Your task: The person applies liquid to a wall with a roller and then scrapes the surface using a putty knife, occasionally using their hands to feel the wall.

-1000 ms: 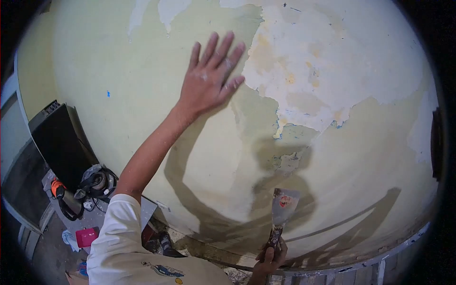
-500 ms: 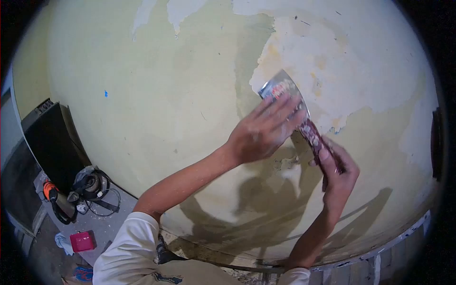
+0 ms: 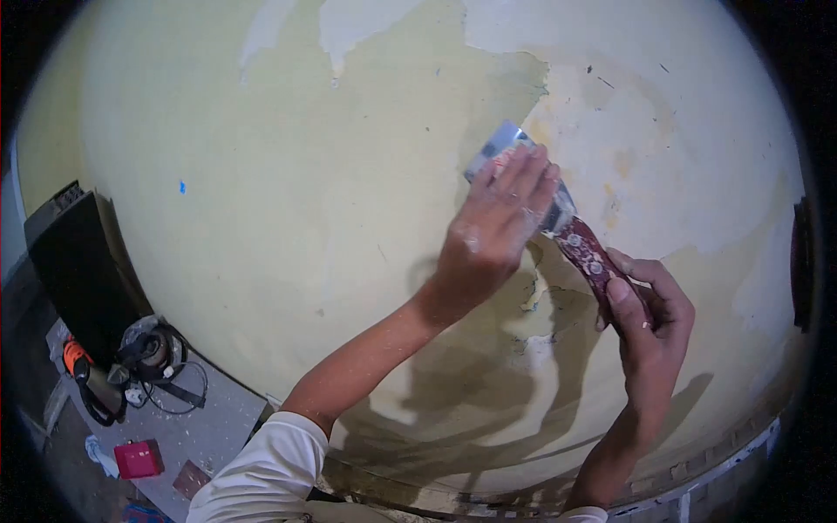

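A scraper with a wide metal blade [image 3: 499,150] and a worn dark-red handle [image 3: 586,253] lies at a slant near the peeled edge of the yellowish wall [image 3: 288,209]. My right hand [image 3: 654,314] is closed around the lower handle, thumb on top. Stretched flat over the blade is my left hand [image 3: 501,213], its fingers covering part of it and pale dust on its skin. Bare whitish plaster [image 3: 689,148] shows right of the blade. Beneath my hands, a rough chipped patch [image 3: 536,296] sits partly in shadow.
At lower left, a grey surface [image 3: 214,401] carries a power tool with a cord [image 3: 157,349], an orange-and-black item [image 3: 78,357] and a red box [image 3: 138,459]. A tall black object [image 3: 78,270] leans by the wall. Dark edging [image 3: 697,475] runs along the wall's bottom.
The view has shifted a little, so the wall marks sit further right. My right hand and the scraper handle appear lower and to the right; my left hand stays on the blade.
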A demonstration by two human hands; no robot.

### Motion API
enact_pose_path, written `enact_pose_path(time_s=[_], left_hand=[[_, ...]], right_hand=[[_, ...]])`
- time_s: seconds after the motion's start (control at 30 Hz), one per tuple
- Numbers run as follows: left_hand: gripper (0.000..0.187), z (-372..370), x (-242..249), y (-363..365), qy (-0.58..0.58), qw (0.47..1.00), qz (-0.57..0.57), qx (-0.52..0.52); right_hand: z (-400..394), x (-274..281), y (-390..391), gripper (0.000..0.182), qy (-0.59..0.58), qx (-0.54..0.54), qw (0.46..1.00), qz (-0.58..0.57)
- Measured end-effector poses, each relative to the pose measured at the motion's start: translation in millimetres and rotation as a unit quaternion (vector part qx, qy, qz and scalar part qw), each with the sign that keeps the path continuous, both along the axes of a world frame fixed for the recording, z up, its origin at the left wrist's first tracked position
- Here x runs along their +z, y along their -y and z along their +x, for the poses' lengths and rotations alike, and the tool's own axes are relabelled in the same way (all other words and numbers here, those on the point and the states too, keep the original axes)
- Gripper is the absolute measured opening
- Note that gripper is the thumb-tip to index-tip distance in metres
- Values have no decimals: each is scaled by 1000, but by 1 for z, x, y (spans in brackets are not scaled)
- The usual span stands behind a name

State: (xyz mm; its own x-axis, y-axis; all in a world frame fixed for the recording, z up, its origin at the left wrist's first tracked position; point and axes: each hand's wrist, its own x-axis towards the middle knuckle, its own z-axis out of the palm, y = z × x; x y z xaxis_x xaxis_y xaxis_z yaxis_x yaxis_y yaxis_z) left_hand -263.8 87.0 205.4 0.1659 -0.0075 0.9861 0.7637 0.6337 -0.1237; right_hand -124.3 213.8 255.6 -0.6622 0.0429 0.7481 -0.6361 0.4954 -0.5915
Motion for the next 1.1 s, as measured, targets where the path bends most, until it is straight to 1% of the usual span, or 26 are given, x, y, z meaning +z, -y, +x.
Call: enact_pose_path(time_s=[0.03,0.07,0.13,0.17,0.2,0.23,0.27,0.3,0.37,0.4,0.47,0.5,0.53,0.57,0.6,0.67,0.7,0.73,0.8,0.83,0.93,0.97,1.03,1.07,1.1], left_hand=[[44,1,1,1,9,1000,-1,-27],[44,2,1,-1,4,1000,-2,-28],[43,8,-4,-1,45,981,-78,-174],[44,13,-7,3,103,976,-68,-180],[44,10,-7,12,101,977,-65,-178],[49,7,-8,27,128,987,-84,-44],[55,4,-10,40,153,979,-101,90],[60,-1,-13,51,179,971,-99,123],[62,-11,-10,71,186,964,-56,182],[62,-15,-7,80,187,963,-58,183],[67,-21,2,92,159,962,13,223],[67,-19,2,87,159,962,10,223],[68,-16,2,79,163,960,-21,225],[68,-13,0,72,168,958,-50,226],[68,-9,-4,66,170,958,-51,227],[66,-1,-12,58,170,951,-227,127],[64,-5,-9,66,160,951,-233,122],[64,-9,-4,73,159,951,-233,123],[64,-15,5,87,146,961,-111,205],[64,-21,5,93,143,962,-68,221],[63,-12,-13,75,161,961,-79,212],[61,-11,-25,70,161,958,-145,187],[60,-9,-18,82,164,956,-138,199],[60,-4,-16,89,173,954,-129,208],[58,-2,-7,96,173,957,-68,223]], right_hand=[[4,2,2,21,8,-19,1000,15],[11,3,0,21,3,-20,1000,13],[25,2,-10,23,-37,-71,995,56],[27,2,-18,26,-28,-85,994,58],[26,-2,-23,26,-31,-84,994,61],[24,-7,-29,28,-36,-80,996,35],[22,-13,-35,30,-41,-76,996,7],[21,-18,-41,35,-36,-98,994,14],[22,-27,-46,36,-40,-113,993,19],[23,-31,-48,38,-41,-128,991,23],[26,-36,-52,39,-36,-130,991,9],[25,-39,-55,40,-60,-132,989,-1],[25,-41,-57,40,-82,-135,987,-9],[25,-41,-60,40,-81,-134,988,-9],[25,-41,-63,40,-74,-144,987,-12],[27,-37,-64,39,-68,-153,986,-17],[28,-33,-62,39,-38,-158,987,-17],[30,-31,-62,39,-8,-162,987,-16],[27,-33,-64,38,-27,-157,987,-14],[26,-34,-65,37,-45,-152,987,-11],[28,-33,-57,36,-22,-147,989,-9],[27,-33,-54,36,-21,-144,989,-7],[24,-33,-50,34,-10,-176,984,7],[26,-32,-47,34,-4,-173,985,14],[26,-31,-44,32,-18,-143,989,11]])
